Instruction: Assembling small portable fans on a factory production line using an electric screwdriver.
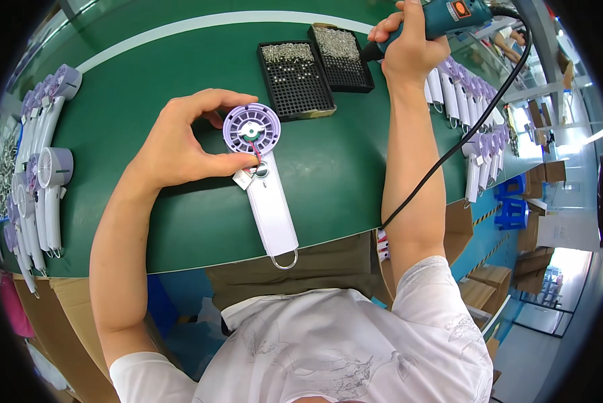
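Note:
My left hand [187,138] is closed around the round purple head of a handheld fan [272,208], thumb near the neck and fingers at the far rim. The fan lies on the green table with its white handle toward me and a wire loop at the handle's end. Red and dark wires and a small white tag show at its open head. Up at the right, my right hand [412,50] grips a teal electric screwdriver [452,17] with a black nose. That nose points left, over the corner of a black screw tray [345,79].
Beside it lies a second black tray [300,101], partly filled with small screws. Rows of purple and white fans [46,168] line the left of the table, and more fans [472,101] lie on the right. A black cord [472,131] hangs from the screwdriver across my right forearm.

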Demonstrator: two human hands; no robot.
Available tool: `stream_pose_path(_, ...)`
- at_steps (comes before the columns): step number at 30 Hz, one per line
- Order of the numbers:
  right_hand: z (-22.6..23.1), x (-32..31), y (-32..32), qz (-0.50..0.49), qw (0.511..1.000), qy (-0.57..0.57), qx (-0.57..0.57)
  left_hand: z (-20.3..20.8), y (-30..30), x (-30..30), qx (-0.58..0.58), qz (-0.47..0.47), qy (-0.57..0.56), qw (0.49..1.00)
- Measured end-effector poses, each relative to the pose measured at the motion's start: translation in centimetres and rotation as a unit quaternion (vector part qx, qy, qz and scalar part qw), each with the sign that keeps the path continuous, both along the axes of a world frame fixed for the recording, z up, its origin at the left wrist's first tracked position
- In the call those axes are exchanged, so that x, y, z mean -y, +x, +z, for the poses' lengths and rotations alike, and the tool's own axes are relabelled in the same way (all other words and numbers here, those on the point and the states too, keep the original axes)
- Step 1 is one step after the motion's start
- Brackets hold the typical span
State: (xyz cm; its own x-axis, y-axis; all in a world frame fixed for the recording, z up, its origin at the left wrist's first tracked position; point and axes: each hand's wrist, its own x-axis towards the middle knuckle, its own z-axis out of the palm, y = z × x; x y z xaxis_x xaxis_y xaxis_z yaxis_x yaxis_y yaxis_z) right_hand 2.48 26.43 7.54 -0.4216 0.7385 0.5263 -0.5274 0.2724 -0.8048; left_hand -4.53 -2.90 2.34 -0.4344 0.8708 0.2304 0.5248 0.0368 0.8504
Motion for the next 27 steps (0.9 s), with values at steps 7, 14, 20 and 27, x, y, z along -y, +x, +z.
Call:
stream_pose_path(7, 0.1, 0.2, 0.0, -0.003, 1.0, -0.011, 0.004, 0.1, 0.0, 0.0, -0.002, -0.004, -0.002, 1.0)
stream_pose_path(14, -0.2, -0.1, -0.1, -0.004, 1.0, -0.001, 0.007, 0.2, -0.1, 0.1, -0.004, -0.008, -0.006, 1.0)
stream_pose_path(20, -0.3, -0.4, -0.1, 0.003, 1.0, -0.004, 0.015, 0.2, 0.0, 0.0, -0.008, -0.006, 0.0, 1.0)
stream_pose_path(27, -0.2, -0.4, -0.3, 0.006, 1.0, 0.02, 0.023, 0.1, 0.0, 0.0, 0.005, 0.0, 0.002, 1.0)
